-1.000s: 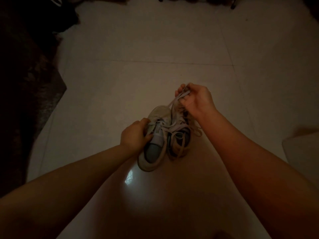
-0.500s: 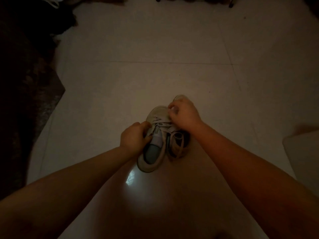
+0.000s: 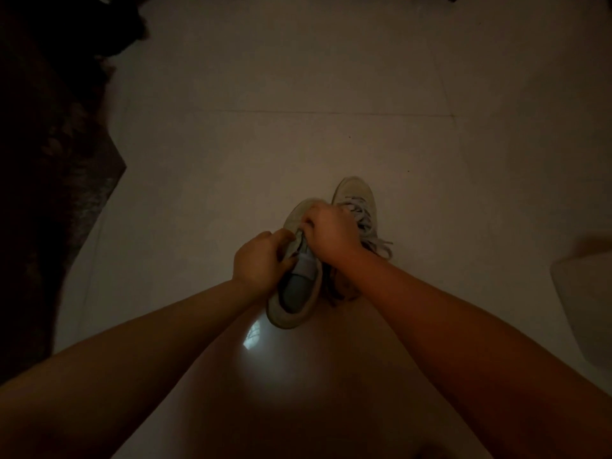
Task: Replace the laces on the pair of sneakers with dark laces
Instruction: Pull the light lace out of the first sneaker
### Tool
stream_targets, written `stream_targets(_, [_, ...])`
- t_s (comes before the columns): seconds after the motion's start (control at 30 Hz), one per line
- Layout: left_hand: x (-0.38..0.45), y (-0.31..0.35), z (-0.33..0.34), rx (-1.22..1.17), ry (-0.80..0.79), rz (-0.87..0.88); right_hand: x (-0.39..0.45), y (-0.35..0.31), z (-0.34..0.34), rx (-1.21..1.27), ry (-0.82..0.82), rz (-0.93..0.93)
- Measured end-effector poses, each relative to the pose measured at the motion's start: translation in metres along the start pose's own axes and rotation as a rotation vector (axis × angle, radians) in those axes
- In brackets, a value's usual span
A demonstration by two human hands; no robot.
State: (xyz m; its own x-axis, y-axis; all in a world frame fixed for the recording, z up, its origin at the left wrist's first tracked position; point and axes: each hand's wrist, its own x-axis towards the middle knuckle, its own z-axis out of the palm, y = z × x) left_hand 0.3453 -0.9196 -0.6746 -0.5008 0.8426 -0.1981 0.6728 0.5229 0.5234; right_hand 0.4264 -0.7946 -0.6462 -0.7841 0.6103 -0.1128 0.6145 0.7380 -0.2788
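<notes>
Gripping the near sneaker [image 3: 294, 293] by its side, the left hand [image 3: 261, 263] has fingers curled round the collar, shoe sitting on the tiled floor [image 3: 298, 77] approx mid-frame, heel toward the person. Right hand [image 3: 331, 233] is bunched tight over that shoe's tongue, pinching at its pale lace, tho the lace itself is hidden under the knuckles. Beyond, touching alongside, the far sneaker [image 3: 354, 193] w/ light laces [image 3: 364, 220] trailing loose on its right; dark rug [image 3: 49, 193] at the floor's left edge.

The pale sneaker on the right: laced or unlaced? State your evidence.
Laced. The pale right-hand sneaker shows light laces crossing its front, with loose ends trailing beside the right hand.
</notes>
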Motion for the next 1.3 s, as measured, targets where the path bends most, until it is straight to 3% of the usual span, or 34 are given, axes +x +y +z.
stream_targets(0.13, [-0.001,-0.003,0.001,-0.021,0.010,-0.010,0.002,-0.003,-0.013,0.392,0.066,0.170])
stream_targets(0.23, [-0.001,-0.003,0.000,-0.008,0.008,-0.002,0.020,-0.004,-0.044,0.828,0.234,0.402])
stream_targets(0.33, [-0.001,-0.001,0.000,0.010,0.008,0.004,0.034,0.006,-0.078,1.064,0.347,0.462])
stream_targets(0.4, [-0.001,-0.002,0.000,0.012,0.008,0.004,0.033,0.019,-0.083,0.989,0.291,0.475])
stream_targets(0.53, [0.000,-0.005,0.000,-0.011,0.013,-0.001,0.014,0.041,-0.059,0.574,0.117,0.524])
stream_targets(0.6, [-0.001,-0.004,0.000,-0.012,0.008,0.002,0.004,0.040,-0.045,0.445,0.098,0.372])
stream_targets(0.7, [-0.003,0.001,-0.001,0.031,0.040,0.035,-0.003,0.036,-0.031,0.192,-0.149,0.136])
stream_targets(0.77, [-0.006,0.006,-0.003,0.046,0.065,0.053,-0.006,0.033,-0.029,-0.009,-0.288,0.056])
stream_targets(0.83, [-0.007,0.009,-0.003,0.066,0.081,0.062,-0.007,0.032,-0.030,-0.118,-0.328,0.018])
stream_targets(0.93, [-0.011,0.010,-0.002,0.025,0.114,0.093,-0.004,0.027,-0.039,-0.023,-0.362,0.055])
stream_targets(1.1, [0.006,0.032,-0.005,-0.093,0.177,0.078,0.002,-0.002,-0.079,0.595,-0.362,0.080])
stream_targets(1.2, [0.015,0.043,-0.002,-0.442,0.149,-0.180,0.007,-0.015,-0.084,0.724,-0.228,-0.007])
stream_targets(1.3, [0.022,0.030,0.004,-0.642,0.177,-0.543,0.013,-0.010,-0.074,0.611,-0.009,-0.022])
